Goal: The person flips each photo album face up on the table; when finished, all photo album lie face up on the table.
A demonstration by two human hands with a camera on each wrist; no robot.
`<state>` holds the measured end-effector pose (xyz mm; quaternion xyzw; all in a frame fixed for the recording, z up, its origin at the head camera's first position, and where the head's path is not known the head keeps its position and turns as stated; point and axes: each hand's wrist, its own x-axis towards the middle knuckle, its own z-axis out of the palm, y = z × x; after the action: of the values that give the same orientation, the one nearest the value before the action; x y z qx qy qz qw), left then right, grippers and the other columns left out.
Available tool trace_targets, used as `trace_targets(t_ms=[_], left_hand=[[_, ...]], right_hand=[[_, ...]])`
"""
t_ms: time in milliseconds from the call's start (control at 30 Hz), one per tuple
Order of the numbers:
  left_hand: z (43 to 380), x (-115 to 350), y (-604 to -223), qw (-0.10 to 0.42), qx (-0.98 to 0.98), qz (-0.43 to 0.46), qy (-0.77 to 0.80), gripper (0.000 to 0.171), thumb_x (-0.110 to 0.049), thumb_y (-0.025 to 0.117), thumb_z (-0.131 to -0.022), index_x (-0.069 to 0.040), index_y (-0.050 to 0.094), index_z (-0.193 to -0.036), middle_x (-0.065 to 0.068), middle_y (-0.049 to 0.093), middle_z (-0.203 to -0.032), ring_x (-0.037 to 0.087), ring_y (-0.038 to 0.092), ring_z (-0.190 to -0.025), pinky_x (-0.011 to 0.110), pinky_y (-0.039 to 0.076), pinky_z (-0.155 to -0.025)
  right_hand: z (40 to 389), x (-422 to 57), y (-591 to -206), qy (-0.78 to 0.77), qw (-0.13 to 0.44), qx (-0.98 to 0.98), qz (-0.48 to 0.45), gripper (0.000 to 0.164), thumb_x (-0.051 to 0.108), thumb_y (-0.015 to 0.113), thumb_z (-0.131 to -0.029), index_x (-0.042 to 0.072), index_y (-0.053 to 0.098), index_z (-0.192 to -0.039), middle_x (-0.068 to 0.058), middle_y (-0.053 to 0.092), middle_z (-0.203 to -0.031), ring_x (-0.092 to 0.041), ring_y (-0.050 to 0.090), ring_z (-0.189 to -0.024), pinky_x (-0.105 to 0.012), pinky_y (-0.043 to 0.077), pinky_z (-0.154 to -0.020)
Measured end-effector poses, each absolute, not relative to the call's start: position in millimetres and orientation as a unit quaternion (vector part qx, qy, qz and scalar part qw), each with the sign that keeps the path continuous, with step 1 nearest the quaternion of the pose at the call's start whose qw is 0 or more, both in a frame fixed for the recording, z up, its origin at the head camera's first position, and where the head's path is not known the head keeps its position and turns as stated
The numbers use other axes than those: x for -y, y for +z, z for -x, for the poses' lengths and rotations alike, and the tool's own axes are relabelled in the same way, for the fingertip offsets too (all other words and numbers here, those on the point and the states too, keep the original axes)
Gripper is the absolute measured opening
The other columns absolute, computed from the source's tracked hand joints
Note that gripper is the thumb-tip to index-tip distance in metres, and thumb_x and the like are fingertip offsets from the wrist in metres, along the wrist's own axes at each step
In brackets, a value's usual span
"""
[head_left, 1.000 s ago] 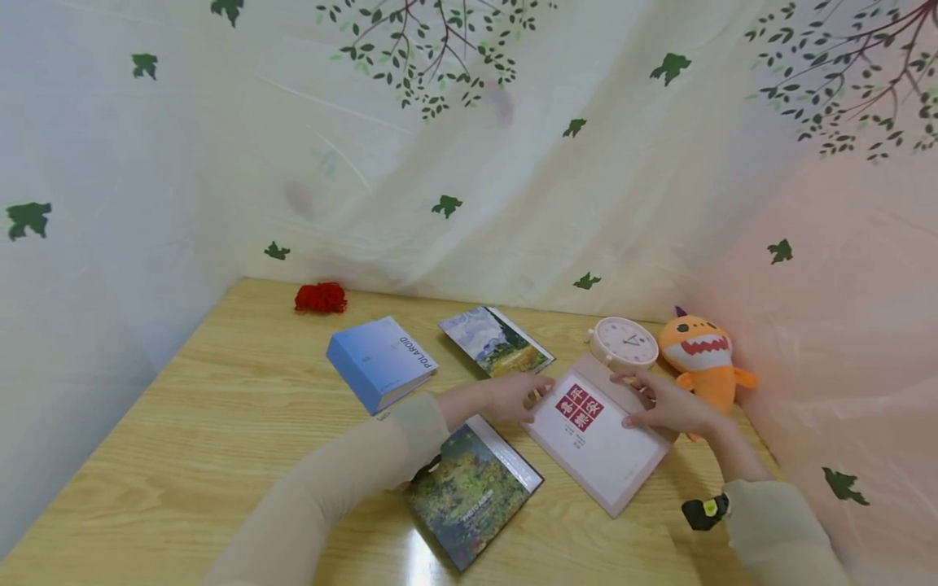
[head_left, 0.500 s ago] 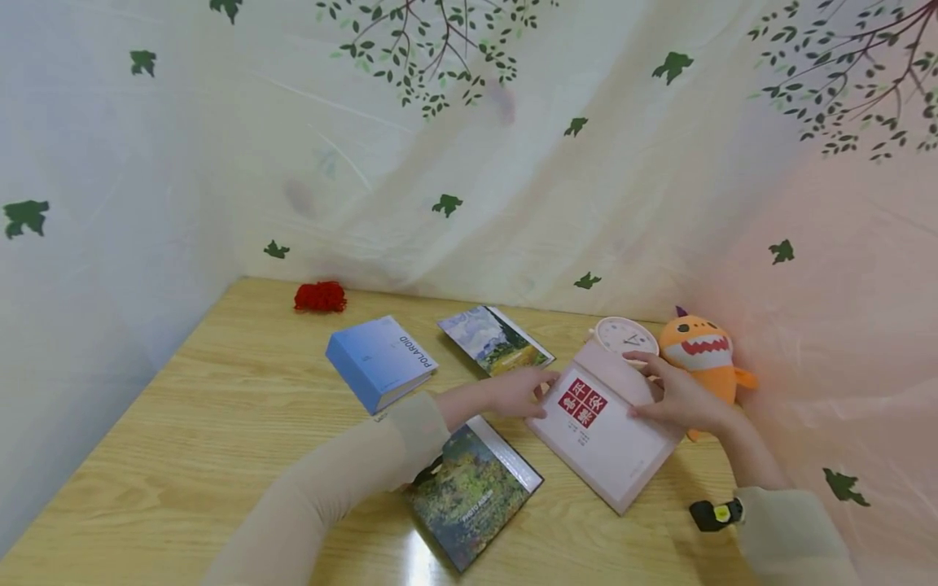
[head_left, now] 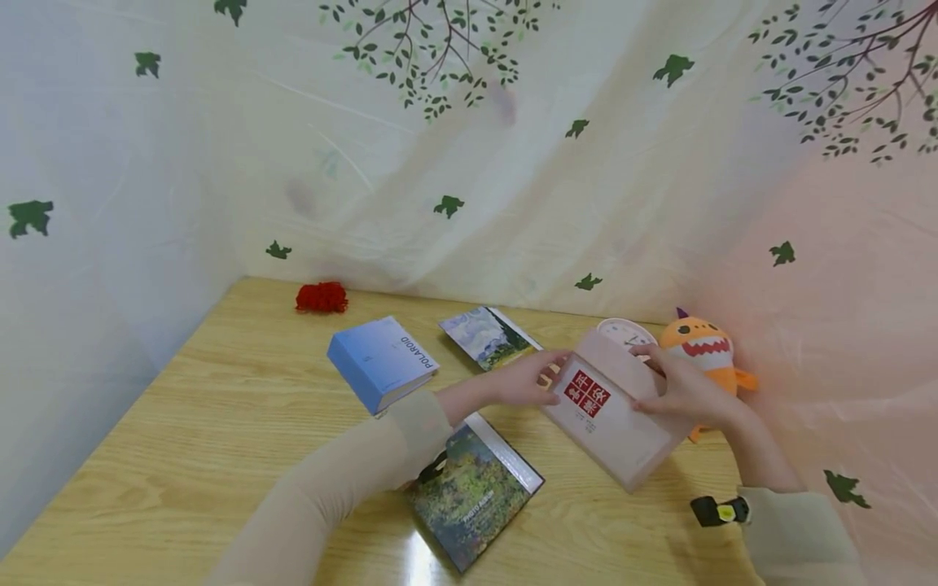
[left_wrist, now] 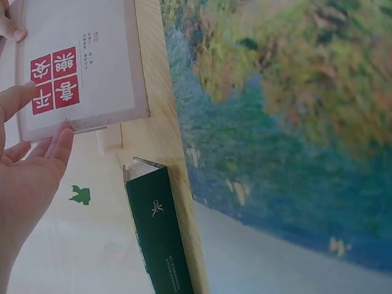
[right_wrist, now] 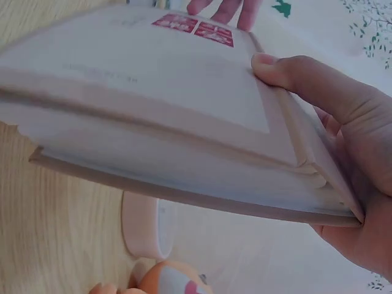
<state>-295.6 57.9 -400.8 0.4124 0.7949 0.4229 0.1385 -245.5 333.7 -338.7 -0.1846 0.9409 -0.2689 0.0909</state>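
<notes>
A pink hardcover book (head_left: pixel 608 435) with a red square of white characters is held between both hands, tilted and partly off the table. My left hand (head_left: pixel 522 379) pinches its left edge; in the left wrist view the thumb lies on the cover and the fingers reach under the edge of the book (left_wrist: pixel 113 73). At the spine side, my right hand (head_left: pixel 689 391) grips the book. The right wrist view shows the right thumb on the cover of the book (right_wrist: pixel 165 79) and the spine against the palm, with the page edges showing below.
A dark floral photo album (head_left: pixel 476 496) lies in front, below my left forearm. Behind are a blue POLAROID album (head_left: pixel 384 358), a landscape-covered album (head_left: pixel 484 334) and red yarn (head_left: pixel 321 297). A pink clock (head_left: pixel 623 330) and an orange shark plush (head_left: pixel 699 342) stand at the back right.
Both hands have raised the pink book and shifted it slightly right and away. It now covers more of the clock. The other things have stayed in place.
</notes>
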Motion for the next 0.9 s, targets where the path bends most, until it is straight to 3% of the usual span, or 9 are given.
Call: trace_targets(t_ms=[233,500,633,767,900], left_hand=[[295.6,-54.9,-403.6,0.168,-0.753,-0.385,0.507,0.072,-0.002,0.064,-0.088,-0.008,0.025,-0.148,0.012,0.044,-0.139,0.024,0.049,-0.125,0.028,0.041,-0.103],[291.0,-50.9,-401.5,0.177,-0.739,-0.346,0.550,0.075,-0.004,0.068,-0.085,-0.011,0.026,-0.147,0.015,0.042,-0.139,0.029,0.049,-0.124,0.031,0.039,-0.105],[289.4,-49.1,-400.8,0.173,-0.740,-0.334,0.558,0.073,-0.006,0.068,-0.086,-0.011,0.028,-0.146,0.015,0.043,-0.139,0.032,0.050,-0.123,0.032,0.041,-0.104],[289.2,-47.9,-403.0,0.164,-0.737,-0.328,0.567,0.065,-0.005,0.066,-0.087,-0.009,0.034,-0.143,0.016,0.045,-0.137,0.033,0.053,-0.120,0.026,0.046,-0.097],[289.2,-44.7,-403.6,0.161,-0.734,-0.322,0.576,0.058,-0.003,0.065,-0.088,-0.005,0.038,-0.139,0.015,0.046,-0.134,0.030,0.056,-0.115,0.022,0.049,-0.090]], right_hand=[[243.1,-325.6,-329.0,-0.236,0.082,-0.944,0.214,0.073,0.031,0.077,-0.078,0.013,0.035,-0.135,-0.022,0.056,-0.123,-0.027,0.058,-0.096,-0.044,0.054,-0.076],[239.4,-317.9,-326.3,-0.224,0.068,-0.943,0.235,0.067,0.032,0.076,-0.079,0.014,0.040,-0.132,-0.015,0.059,-0.117,-0.029,0.057,-0.102,-0.049,0.052,-0.082],[236.3,-315.5,-325.0,-0.233,0.076,-0.938,0.244,0.061,0.031,0.074,-0.082,0.014,0.043,-0.132,-0.010,0.061,-0.116,-0.026,0.058,-0.101,-0.040,0.055,-0.079],[234.7,-311.4,-326.1,-0.249,0.105,-0.926,0.263,0.057,0.030,0.069,-0.086,0.017,0.043,-0.136,-0.006,0.059,-0.120,-0.022,0.057,-0.102,-0.030,0.054,-0.076],[235.7,-307.1,-331.9,-0.267,0.126,-0.910,0.291,0.058,0.026,0.067,-0.088,0.015,0.041,-0.139,-0.010,0.054,-0.126,-0.024,0.055,-0.103,-0.028,0.053,-0.075]])
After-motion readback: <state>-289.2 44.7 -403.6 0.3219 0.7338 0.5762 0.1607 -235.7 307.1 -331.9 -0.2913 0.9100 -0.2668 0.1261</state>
